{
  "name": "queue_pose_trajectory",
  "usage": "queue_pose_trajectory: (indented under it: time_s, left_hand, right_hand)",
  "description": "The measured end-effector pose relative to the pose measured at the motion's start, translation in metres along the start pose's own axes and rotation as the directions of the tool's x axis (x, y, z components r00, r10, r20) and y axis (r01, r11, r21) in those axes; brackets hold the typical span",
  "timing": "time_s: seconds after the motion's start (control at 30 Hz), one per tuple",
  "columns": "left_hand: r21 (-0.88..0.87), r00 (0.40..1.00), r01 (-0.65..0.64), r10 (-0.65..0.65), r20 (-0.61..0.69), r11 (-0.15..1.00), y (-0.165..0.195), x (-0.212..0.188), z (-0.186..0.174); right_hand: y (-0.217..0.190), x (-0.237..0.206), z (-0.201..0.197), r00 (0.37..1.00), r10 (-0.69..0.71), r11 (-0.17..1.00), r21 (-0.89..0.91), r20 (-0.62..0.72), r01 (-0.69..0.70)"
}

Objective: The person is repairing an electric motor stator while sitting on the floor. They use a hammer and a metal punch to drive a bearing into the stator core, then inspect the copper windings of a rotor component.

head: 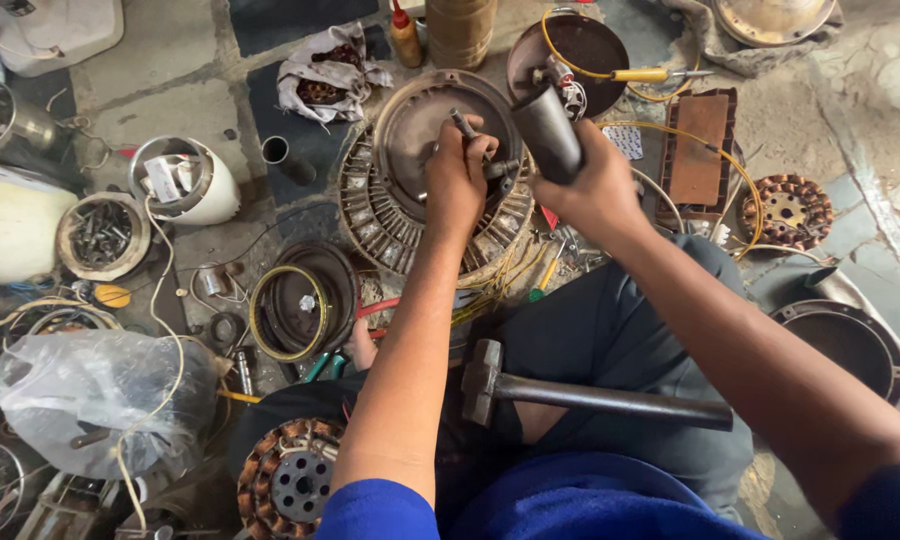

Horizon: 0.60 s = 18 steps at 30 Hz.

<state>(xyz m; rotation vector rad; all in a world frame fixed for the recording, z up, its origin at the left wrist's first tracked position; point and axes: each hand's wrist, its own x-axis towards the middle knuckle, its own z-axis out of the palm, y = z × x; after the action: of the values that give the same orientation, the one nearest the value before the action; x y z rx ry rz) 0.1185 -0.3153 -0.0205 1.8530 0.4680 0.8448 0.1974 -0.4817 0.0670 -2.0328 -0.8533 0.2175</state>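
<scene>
A round fan-motor assembly [390, 215], with a metal cover plate on a slotted stator ring, lies on the floor in front of me. My left hand [457, 180] rests on the cover plate and pinches a thin metal rod [463, 122] upright against it. My right hand [592, 190] grips a dark metal cylinder [546, 130], raised just right of the rod. A hammer [590, 395] lies across my lap, untouched.
Motor covers [302, 300], a copper-wound stator [288, 480], another stator [790, 210], a tin of bolts [102, 235], a white housing [185, 180], a plastic bag [90, 395], a yellow-handled screwdriver [645, 75] and yellow wire crowd the stone floor.
</scene>
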Motion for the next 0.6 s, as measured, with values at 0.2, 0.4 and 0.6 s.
queue_pose_trajectory:
  time_s: [0.2,0.4,0.6]
  left_hand:
    - [0.174,0.996,-0.054,0.066,-0.067,0.983,-0.002,0.002,0.001]
    - [-0.074,0.989,-0.052,0.041,-0.144,0.996,0.003,-0.003,-0.005]
    - [-0.035,0.984,-0.031,0.024,-0.174,0.999,0.017,-0.025,-0.011]
  right_hand:
    - [-0.020,0.032,0.031,0.982,0.187,0.926,0.340,-0.037,-0.163]
    - [-0.025,0.035,0.036,0.943,0.328,0.810,0.497,0.057,-0.312]
    - [-0.024,0.040,0.040,0.942,0.335,0.850,0.434,-0.010,-0.298]
